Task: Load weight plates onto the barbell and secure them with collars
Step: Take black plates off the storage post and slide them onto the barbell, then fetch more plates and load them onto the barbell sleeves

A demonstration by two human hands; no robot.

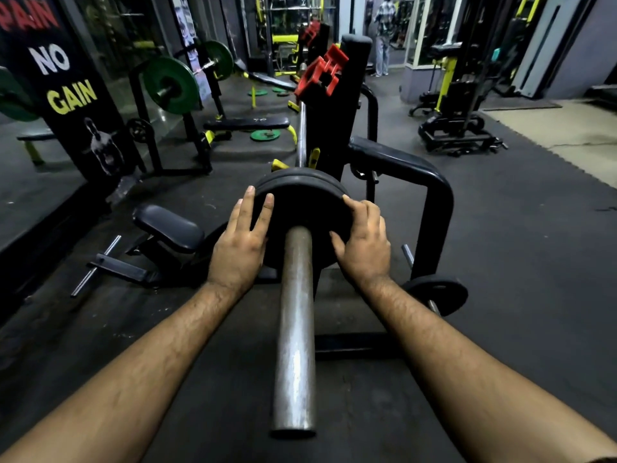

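Observation:
The steel barbell sleeve (295, 329) runs from the bottom centre away from me. Two black weight plates (302, 198) sit on it, stacked face to face. My left hand (242, 242) lies flat on the left side of the near plate, its fingers straight. On the plate's right side rests my right hand (362, 242), with its fingers bent over the rim and its thumb on the face. A red collar (322, 75) sits high up on the black rack upright, far from both hands.
The bar lies on a black bench rack (434, 208). A small black plate (437, 294) hangs on a peg at the lower right. A padded seat (168, 228) is at the left. Green plates and benches stand further back, and a person stands far off.

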